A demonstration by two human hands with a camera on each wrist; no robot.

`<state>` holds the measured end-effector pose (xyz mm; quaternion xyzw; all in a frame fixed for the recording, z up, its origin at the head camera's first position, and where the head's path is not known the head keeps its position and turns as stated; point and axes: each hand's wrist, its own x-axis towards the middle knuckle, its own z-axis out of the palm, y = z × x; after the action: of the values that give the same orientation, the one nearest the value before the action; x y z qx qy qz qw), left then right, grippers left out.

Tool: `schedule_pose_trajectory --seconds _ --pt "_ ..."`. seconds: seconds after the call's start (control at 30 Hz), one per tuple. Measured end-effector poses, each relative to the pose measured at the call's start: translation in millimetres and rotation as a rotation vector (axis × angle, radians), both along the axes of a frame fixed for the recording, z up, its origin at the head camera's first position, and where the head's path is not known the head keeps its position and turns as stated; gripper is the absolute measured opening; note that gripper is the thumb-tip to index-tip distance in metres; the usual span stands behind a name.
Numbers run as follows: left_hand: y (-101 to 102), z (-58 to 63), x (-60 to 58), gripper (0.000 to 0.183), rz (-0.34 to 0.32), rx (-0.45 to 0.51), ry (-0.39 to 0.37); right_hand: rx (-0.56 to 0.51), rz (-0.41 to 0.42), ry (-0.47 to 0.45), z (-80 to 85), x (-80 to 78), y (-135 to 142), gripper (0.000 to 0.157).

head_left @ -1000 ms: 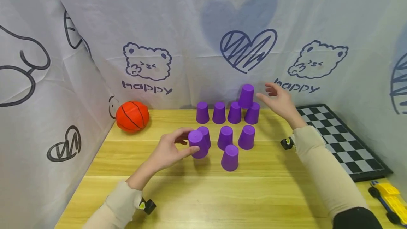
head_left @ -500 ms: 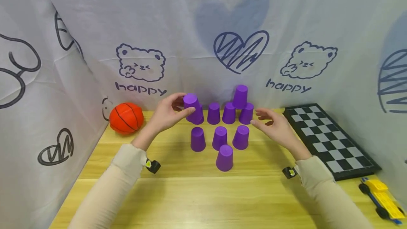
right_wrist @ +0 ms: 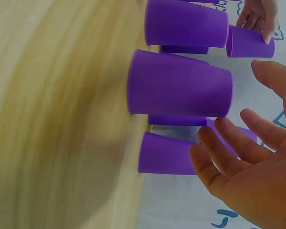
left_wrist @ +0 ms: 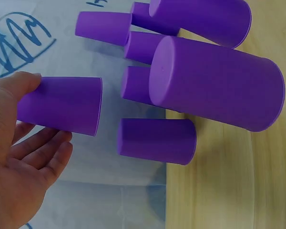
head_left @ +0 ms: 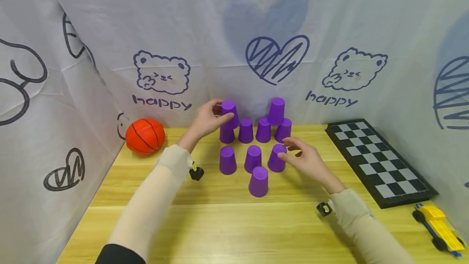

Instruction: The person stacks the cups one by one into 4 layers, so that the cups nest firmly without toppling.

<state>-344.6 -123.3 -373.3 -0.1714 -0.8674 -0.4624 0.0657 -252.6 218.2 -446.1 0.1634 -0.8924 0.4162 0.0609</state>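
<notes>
My left hand (head_left: 209,118) pinches an upside-down purple cup (head_left: 229,114) between thumb and fingers. It hangs over the leftmost back-row cup (head_left: 227,135); the left wrist view shows a small gap between the held cup (left_wrist: 62,105) and the cup below (left_wrist: 157,141). Another cup (head_left: 276,111) rests across the two right cups of that row. Three cups stand in a nearer row, and a single cup (head_left: 258,181) sits in front. My right hand (head_left: 307,162), fingers spread and loosely bent, is around the top of the nearer row's right cup (head_left: 276,159); whether it touches is unclear.
An orange toy basketball (head_left: 145,136) lies at the table's back left. On the right are a black-and-white checkered board (head_left: 381,162) and a yellow toy vehicle (head_left: 439,228). A printed white cloth (head_left: 216,23) hangs behind the wooden table (head_left: 227,231).
My left hand has carried its cup from the nearer row back and up over the back row's left end. The right hand has come down from beside the raised cup to the nearer row's right cup.
</notes>
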Motion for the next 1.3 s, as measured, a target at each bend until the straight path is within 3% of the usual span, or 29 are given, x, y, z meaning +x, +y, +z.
schedule_pose_trajectory --seconds 0.37,0.9,1.3 --pt "22.3 -14.1 -24.8 0.057 0.093 -0.032 -0.023 0.001 -0.025 -0.021 -11.8 -1.9 -3.1 0.057" --pt "32.1 -20.2 -38.7 0.057 0.121 -0.075 -0.019 0.026 -0.038 -0.005 -15.9 -4.1 -7.1 0.050" --pt "33.6 -19.7 -39.5 0.059 0.112 -0.085 -0.040 0.013 -0.038 -0.029 -14.7 -5.5 -8.7 0.054"
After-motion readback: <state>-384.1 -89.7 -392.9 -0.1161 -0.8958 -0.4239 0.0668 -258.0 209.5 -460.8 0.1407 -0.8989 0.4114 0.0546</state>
